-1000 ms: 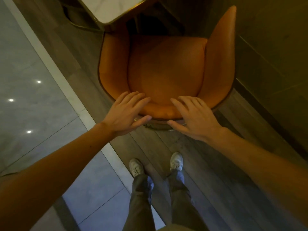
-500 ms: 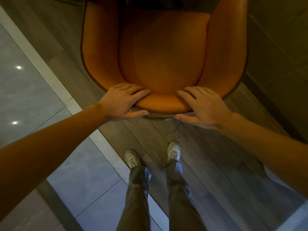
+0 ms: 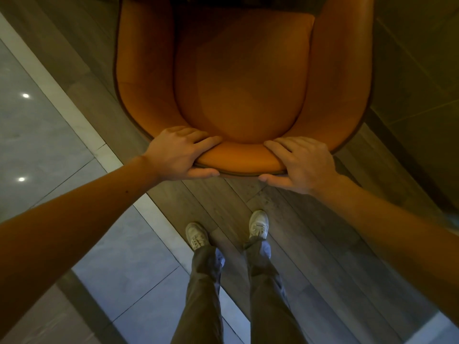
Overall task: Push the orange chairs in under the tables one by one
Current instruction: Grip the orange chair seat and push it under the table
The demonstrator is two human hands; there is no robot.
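An orange upholstered chair (image 3: 241, 78) with a curved back and side wings fills the top of the head view, seen from above and behind. My left hand (image 3: 178, 152) grips the top of the backrest on its left side, fingers over the rim and thumb behind it. My right hand (image 3: 301, 163) grips the same rim on the right in the same way. The chair's front edge runs out of the frame at the top, and the table is out of view.
Dark wooden floorboards (image 3: 310, 244) lie under the chair and my feet (image 3: 258, 224). To the left, past a pale stone strip (image 3: 74, 120), is glossy grey tile (image 3: 37, 135). A dark panelled wall (image 3: 417, 83) rises close on the right.
Both hands went from resting flat and open on the backrest to closing around its rim. The chair now sits higher and nearer in view, and the marble table corner has left the frame.
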